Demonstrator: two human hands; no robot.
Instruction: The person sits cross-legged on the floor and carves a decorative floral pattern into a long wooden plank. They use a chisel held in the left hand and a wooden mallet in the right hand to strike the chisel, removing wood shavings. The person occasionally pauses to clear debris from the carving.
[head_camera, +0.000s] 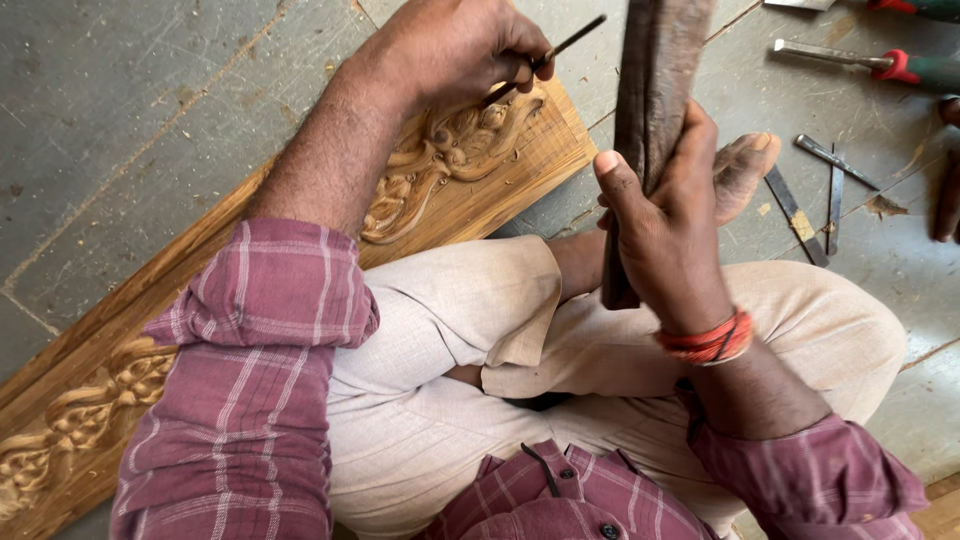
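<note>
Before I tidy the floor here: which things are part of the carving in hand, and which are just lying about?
In use:
- carved wooden plank
- thin chisel, held in the left hand
- dark wooden mallet, gripped by the right hand

Lying about:
- red-handled chisels
- loose metal blades on the stone floor

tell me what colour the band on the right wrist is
Red-orange, a bunch of threads around the right wrist; the head view shows it.
</note>
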